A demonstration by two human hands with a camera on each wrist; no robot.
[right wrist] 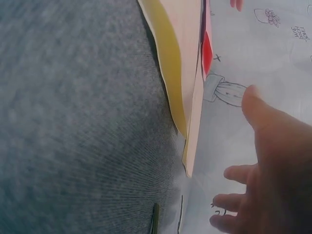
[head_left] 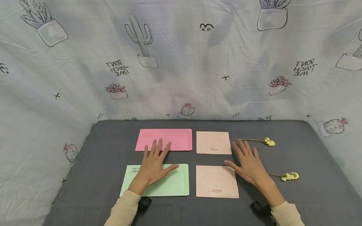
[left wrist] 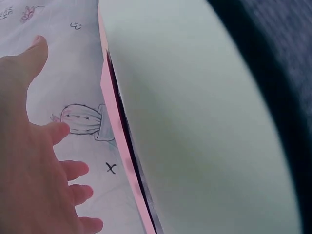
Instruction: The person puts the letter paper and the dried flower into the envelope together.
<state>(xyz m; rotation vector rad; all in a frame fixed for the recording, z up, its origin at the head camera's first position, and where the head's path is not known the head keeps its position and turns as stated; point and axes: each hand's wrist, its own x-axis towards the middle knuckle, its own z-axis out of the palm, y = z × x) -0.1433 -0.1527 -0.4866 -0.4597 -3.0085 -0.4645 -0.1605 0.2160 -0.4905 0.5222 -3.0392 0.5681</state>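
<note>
Hovers, seemingly, with the left hand (head_left: 152, 169) above the green envelope (head_left: 173, 181), reaching with spread fingertips over the near edge of the pink envelope (head_left: 166, 134) in the head view. Appears apart from the green surface in the left wrist view, so probably presses on nothing. Grasps nothing there, with the grip released and fingers extended. Hovers likewise with the right hand (head_left: 248, 166), pointing the thumb toward the far edge of the near peach paper (head_left: 217, 181), and the fingers toward the gap between the far peach paper (head_left: 213, 142) and the far yellow flower (head_left: 269, 142). Shows a released grip there too, probably splayed to avoid dragging or creasing anything.

Sets out all 6 items on the grey worktop (head_left: 188, 220) in 2 rows: pink, peach and flower behind; green, peach and near yellow flower (head_left: 289, 176) in front. Leaves a strip of cloth between neighbouring papers, likely to give fingertips access to every edge. Lays everything flat, probably for steadiness, and turns both blossoms outward to the right, perhaps to spare the petals from rubbing against paper
</note>
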